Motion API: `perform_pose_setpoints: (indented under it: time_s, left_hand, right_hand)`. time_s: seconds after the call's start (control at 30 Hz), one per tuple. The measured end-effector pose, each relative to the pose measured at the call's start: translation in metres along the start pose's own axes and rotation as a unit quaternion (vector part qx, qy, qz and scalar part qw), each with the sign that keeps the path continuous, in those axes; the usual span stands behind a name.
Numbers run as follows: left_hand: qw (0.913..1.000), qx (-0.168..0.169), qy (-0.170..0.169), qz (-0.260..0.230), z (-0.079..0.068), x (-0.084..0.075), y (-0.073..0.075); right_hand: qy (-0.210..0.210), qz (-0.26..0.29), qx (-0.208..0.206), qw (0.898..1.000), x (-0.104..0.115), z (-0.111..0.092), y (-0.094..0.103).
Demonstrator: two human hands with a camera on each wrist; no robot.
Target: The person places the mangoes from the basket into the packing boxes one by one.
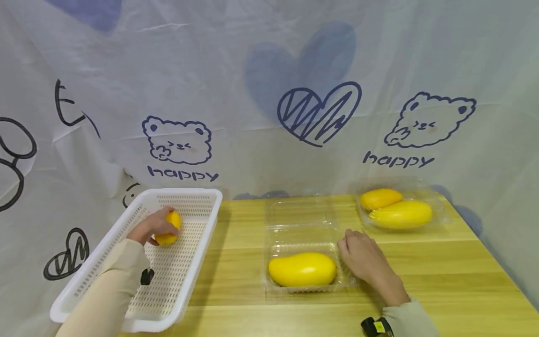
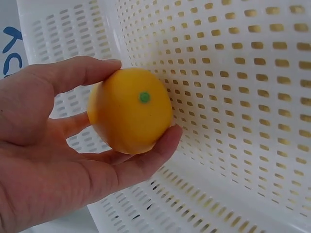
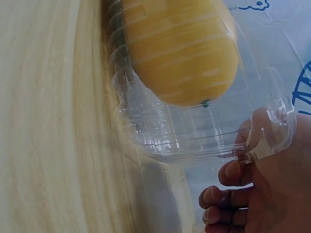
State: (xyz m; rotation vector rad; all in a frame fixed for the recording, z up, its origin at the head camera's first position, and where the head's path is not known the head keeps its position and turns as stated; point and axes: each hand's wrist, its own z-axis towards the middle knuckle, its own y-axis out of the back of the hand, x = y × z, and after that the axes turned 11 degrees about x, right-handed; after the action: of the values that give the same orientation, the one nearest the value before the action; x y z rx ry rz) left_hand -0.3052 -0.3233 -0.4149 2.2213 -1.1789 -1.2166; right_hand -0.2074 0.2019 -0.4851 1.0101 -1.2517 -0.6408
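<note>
The left hand [image 1: 156, 224] is grasping a yellow fruit [image 2: 133, 111] inside a white perforated basket [image 1: 166, 281], its thumb and fingers curling round the sides while a green spot on the fruit is facing the wrist camera. The right hand [image 1: 364, 255] is resting just beside the right edge of an open clear container [image 1: 301, 289]; its fingers are curling near the plastic rim, though I cannot tell whether they are pinching it. In that container's lower half a large yellow mango [image 1: 303, 270] is lying lengthwise, while its lid [image 1: 299, 214] is leaning open away from the person. Farther back on the right, a second clear container [image 1: 439, 213] is holding a smaller orange-yellow fruit [image 1: 381, 199] and a longer yellow fruit [image 1: 402, 215] side by side. The basket and both containers are standing on a wooden bench [image 1: 455, 276], and a printed cloth [image 1: 236, 140] is hanging behind them.
</note>
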Motion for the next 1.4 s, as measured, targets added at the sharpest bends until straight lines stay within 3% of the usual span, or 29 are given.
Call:
perform_pose_setpoints:
  time_s: [0.37, 0.6, 0.77, 1.0, 1.3, 1.4]
  left_hand:
    - [0.9997, 0.012, -0.021, -0.011, -0.009, 0.002, 0.011]
    - [0.9973, -0.022, -0.047, 0.052, -0.028, -0.015, 0.015]
    - [0.9895, -0.044, -0.094, 0.100, -0.046, -0.034, 0.018]
    - [0.9712, -0.081, -0.175, 0.140, -0.063, -0.055, 0.014]
    - [0.9601, -0.098, -0.242, 0.099, -0.071, -0.072, 0.003]
    - [0.9575, -0.090, -0.270, 0.049, -0.076, -0.075, 0.000]
  right_hand:
    - [0.019, -0.031, -0.029, 0.999, 0.004, 0.002, 0.003]
    - [0.011, -0.054, -0.030, 0.998, 0.004, -0.002, 0.000]
    - [0.014, -0.064, -0.038, 0.997, 0.003, -0.001, 0.000]
    - [0.017, -0.063, -0.042, 0.997, 0.003, 0.000, 0.001]
    - [0.006, -0.055, -0.026, 0.998, 0.003, -0.001, -0.001]
    - [0.009, -0.053, -0.025, 0.998, 0.004, -0.001, -0.002]
